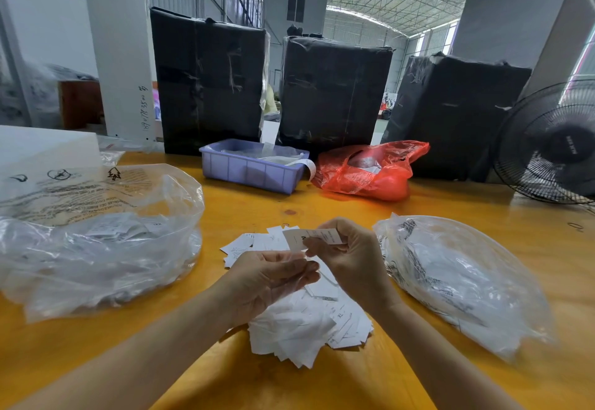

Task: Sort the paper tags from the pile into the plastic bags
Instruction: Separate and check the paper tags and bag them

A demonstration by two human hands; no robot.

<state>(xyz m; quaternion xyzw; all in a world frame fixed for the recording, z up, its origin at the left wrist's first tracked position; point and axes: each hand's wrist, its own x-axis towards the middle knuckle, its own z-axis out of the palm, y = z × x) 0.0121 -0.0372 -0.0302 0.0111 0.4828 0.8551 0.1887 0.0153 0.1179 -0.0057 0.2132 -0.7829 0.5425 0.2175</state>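
Observation:
A pile of white paper tags lies on the yellow table in front of me. My right hand pinches a paper tag above the pile. My left hand hovers just below it, palm up with fingers loosely curled toward the tag's lower edge; whether it touches the tag I cannot tell. A clear plastic bag with tags inside sits at the left. Another clear plastic bag with tags lies at the right.
A purple plastic bin and a red plastic bag sit at the back of the table. Three black wrapped bales stand behind them. A black fan is at the far right.

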